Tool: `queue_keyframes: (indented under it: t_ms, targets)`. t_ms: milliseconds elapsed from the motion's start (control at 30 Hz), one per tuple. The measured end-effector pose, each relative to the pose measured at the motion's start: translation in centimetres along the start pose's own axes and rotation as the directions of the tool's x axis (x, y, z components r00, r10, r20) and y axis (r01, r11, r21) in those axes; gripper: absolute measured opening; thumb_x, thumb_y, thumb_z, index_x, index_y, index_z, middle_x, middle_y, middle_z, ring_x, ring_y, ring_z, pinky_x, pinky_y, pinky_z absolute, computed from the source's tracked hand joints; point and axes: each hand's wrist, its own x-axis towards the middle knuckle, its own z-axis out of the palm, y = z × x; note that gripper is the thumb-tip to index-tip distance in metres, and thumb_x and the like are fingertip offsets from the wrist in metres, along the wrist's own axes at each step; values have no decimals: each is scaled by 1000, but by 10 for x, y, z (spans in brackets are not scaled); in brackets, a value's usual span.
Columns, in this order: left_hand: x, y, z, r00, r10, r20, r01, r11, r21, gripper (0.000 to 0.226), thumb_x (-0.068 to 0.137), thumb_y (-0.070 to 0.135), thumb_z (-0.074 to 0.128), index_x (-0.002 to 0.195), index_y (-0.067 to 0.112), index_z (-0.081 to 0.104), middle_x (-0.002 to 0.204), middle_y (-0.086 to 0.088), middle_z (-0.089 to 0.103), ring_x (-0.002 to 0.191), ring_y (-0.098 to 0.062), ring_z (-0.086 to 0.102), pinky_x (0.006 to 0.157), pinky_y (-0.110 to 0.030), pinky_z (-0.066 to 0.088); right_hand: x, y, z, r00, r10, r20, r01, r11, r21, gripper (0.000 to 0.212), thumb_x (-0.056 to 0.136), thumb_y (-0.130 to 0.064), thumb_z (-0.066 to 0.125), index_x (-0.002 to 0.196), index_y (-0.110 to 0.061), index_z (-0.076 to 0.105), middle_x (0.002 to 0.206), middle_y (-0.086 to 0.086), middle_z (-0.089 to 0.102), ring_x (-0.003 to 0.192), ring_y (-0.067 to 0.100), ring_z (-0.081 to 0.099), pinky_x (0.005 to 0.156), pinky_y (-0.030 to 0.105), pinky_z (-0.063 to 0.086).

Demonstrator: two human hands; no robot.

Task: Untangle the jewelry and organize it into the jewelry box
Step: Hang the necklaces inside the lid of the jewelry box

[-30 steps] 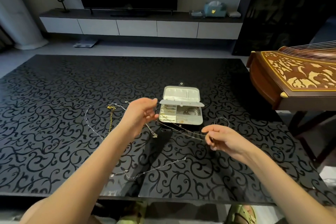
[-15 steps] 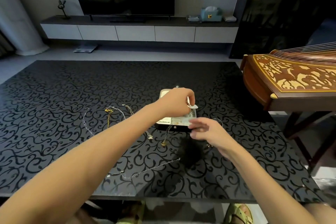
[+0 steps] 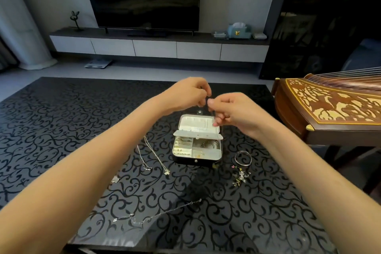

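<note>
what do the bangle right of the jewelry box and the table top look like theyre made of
The bangle looks like polished silver-toned metal: a thin, rigid ring with bright glints, though the actual metal can't be told. The table top looks like glossy black glass or lacquer with a matte scroll pattern; it mirrors the jewelry box and window light near its front edge.

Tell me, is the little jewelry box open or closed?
Open. The jewelry box has its lid tipped back, and you can see its pale compartments with small pieces inside.
</note>
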Motion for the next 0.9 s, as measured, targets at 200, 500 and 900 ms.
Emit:
queue_keyframes:
  t_ms: [200,500,900]
  targets:
    - [44,-55,19,989,-74,-128,106,958,267,24,87,4,47,103,9,64,100,-2,59,97,-18,54,79,-26,41,26,-40,-36,985,-80,-154,69,995,-77,23,95,-23,54,84,-5,65,53,-3,52,53,9,54,62,26,55]
    - [109,-165,101,947,-310,81,245,865,438,22,87,9,45,77,26,53,101,3,55,108,-25,55,94,-36,35,94,-22,-53,968,-103,-227,82,992,-101,24,96,-22,53,79,-9,65,51,-4,55,53,8,55,67,31,57]
    - [115,-214,116,981,-142,-130,185,881,435,26,87,22,41,68,19,58,66,5,52,76,-16,48,73,-32,22,182,20,-31,975,-58,-216,36,994,-103,25,97,-20,49,85,-6,65,64,4,61,64,14,61,79,39,58]
